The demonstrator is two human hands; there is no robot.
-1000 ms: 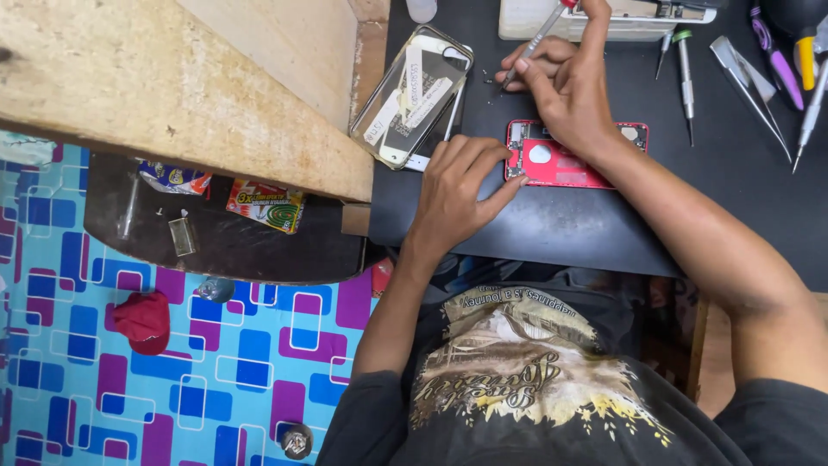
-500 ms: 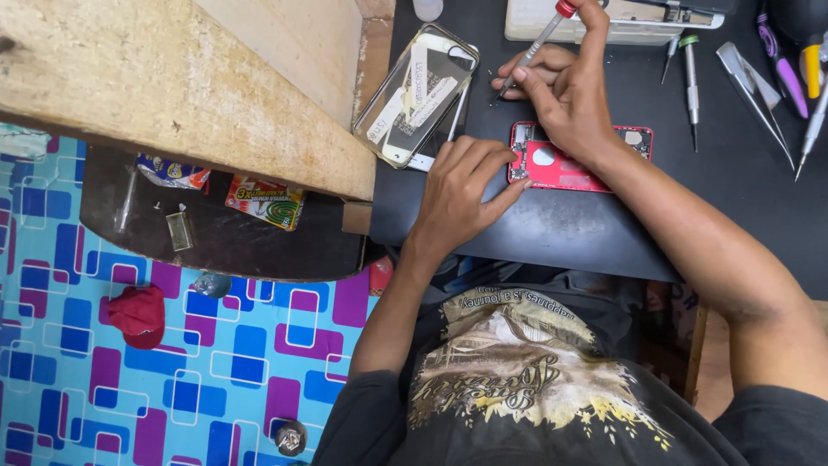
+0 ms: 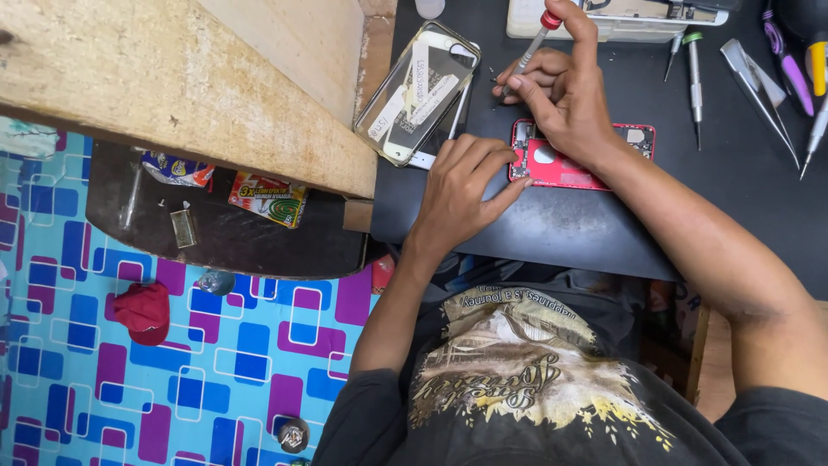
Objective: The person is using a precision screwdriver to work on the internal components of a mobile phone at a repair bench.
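- A red phone body [image 3: 569, 164] is lying open-side up on the dark desk [image 3: 552, 229], close to your chest, so its insides are facing you.
- Your left hand [image 3: 466, 185] is pressing its left edge, fingers curled, seemingly pinning it steady.
- Your right hand [image 3: 565, 95] is pinching a red-capped screwdriver [image 3: 530, 47] above it, tip angling down toward the desk.
- A detached screen [image 3: 418, 91] is resting just left; spare tools [image 3: 759, 73] are lying to the right.

The right hand [image 3: 565, 108] covers much of the red phone's [image 3: 573, 168] upper half beneath its fingers [image 3: 526, 91]. Beyond them, the top edge cuts off a white tray [image 3: 604, 22]; nearby screws are too small to tell.
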